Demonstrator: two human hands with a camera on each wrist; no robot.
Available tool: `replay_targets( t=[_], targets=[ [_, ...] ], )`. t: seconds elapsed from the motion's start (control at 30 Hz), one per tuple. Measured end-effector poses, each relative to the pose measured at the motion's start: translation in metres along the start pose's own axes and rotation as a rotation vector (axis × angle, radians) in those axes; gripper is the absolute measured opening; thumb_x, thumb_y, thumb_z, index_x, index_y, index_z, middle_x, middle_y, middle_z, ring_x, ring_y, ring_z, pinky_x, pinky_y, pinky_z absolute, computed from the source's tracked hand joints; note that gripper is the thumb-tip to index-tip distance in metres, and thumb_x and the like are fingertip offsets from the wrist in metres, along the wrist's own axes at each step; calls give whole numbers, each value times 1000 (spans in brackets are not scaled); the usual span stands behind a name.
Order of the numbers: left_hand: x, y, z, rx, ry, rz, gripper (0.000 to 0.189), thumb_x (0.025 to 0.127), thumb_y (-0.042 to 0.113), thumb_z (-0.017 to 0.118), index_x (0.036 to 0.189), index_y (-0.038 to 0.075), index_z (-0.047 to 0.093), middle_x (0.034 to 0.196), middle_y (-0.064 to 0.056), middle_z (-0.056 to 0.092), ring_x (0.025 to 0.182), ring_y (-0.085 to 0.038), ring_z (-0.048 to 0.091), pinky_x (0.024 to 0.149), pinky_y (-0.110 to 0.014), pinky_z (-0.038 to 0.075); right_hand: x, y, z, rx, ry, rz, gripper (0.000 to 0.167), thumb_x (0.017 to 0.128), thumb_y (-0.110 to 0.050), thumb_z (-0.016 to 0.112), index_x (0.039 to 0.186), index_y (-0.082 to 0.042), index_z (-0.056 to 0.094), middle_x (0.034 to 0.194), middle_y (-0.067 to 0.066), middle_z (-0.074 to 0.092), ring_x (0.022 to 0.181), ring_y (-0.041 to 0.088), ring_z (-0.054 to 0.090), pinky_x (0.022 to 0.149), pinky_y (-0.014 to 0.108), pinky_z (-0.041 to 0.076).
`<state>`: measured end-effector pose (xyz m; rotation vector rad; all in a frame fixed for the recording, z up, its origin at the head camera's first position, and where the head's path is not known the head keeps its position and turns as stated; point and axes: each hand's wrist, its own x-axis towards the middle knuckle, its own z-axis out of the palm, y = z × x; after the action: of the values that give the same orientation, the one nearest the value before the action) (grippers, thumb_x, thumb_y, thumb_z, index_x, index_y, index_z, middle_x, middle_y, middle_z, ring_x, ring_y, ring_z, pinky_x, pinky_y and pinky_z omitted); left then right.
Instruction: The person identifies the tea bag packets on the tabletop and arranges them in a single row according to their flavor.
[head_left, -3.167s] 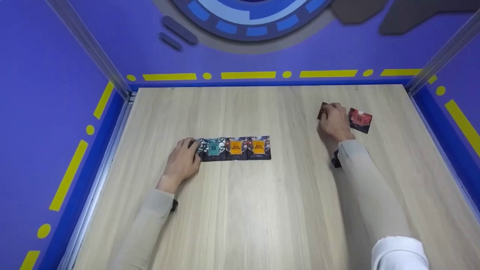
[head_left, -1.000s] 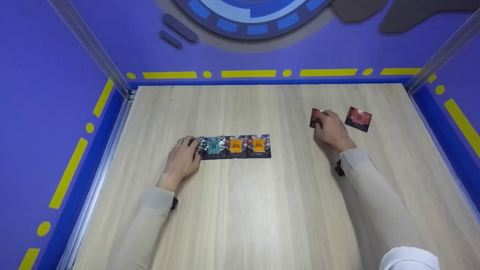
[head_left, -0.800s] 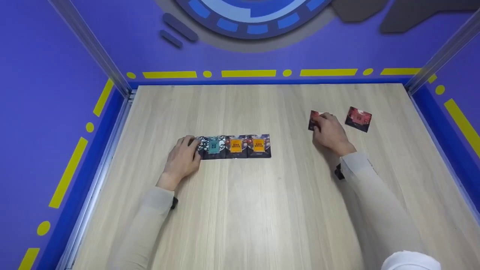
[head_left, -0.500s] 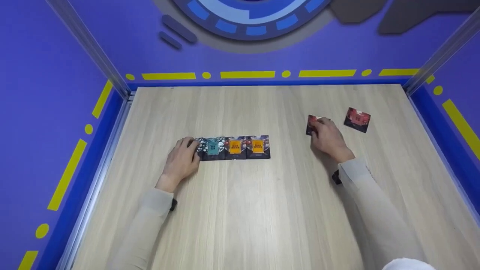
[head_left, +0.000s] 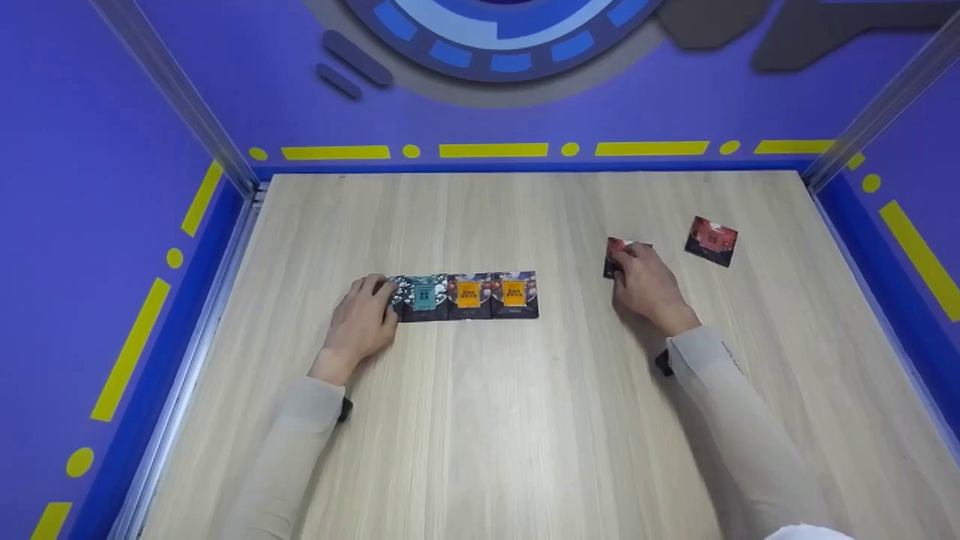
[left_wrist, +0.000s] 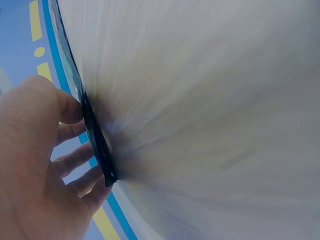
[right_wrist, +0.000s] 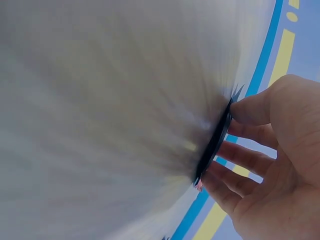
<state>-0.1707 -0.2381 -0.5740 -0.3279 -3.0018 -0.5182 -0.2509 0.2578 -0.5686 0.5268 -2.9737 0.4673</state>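
A row of flat square printed sachets lies on the wooden table. Two orange-labelled sachets form its right part, and a teal-labelled sachet adjoins them. At the row's left end, my left hand holds another sachet mostly hidden beneath it, thumb and fingers at its edges. My right hand holds a red-and-black sachet flat, with thumb and fingertips spanning it; its right part is covered. A second red sachet lies apart, turned slightly, beyond the right hand.
Blue-purple panels with yellow marks enclose the table at the back and both sides. A metal rail runs along the left edge. Bare tabletop separates the row from the right hand.
My right hand has drawn the red sachet left and nearer, away from the other red one. My left hand has stayed at the row's left end.
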Motion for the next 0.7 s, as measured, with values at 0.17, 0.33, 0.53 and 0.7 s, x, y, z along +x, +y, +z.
replay_targets(
  t=[0.17, 0.33, 0.53, 0.7],
  targets=[
    [0, -1, 0, 4, -27, -18, 46, 104, 17, 55, 147, 4, 61, 151, -20, 53, 142, -42, 50, 118, -57, 45, -2, -4, 2, 21, -3, -6, 35, 97, -1, 60, 129, 11, 68, 130, 33, 62, 121, 51, 61, 108, 61, 50],
    [1, -1, -1, 7, -22, -19, 46, 104, 17, 55, 148, 4, 60, 152, -21, 53, 142, -42, 49, 117, -58, 46, -5, -10, 3, 29, 6, -20, 36, 96, -1, 62, 130, 11, 68, 130, 32, 63, 120, 50, 63, 107, 60, 52],
    [1, -2, 1, 3, 0, 0, 45, 103, 16, 56, 146, 2, 62, 150, -22, 54, 141, -44, 51, 116, -57, 47, -8, -16, 3, 40, 4, -13, 39, 97, -2, 64, 134, 10, 67, 133, 32, 62, 123, 49, 63, 109, 59, 52],
    [0, 0, 0, 3, 3, 2, 45, 103, 15, 56, 145, 2, 62, 150, -22, 54, 141, -44, 51, 117, -56, 46, -10, -21, 4, 56, 1, -12, 40, 98, -4, 65, 136, 9, 67, 133, 31, 63, 122, 48, 64, 108, 57, 52]
  ],
)
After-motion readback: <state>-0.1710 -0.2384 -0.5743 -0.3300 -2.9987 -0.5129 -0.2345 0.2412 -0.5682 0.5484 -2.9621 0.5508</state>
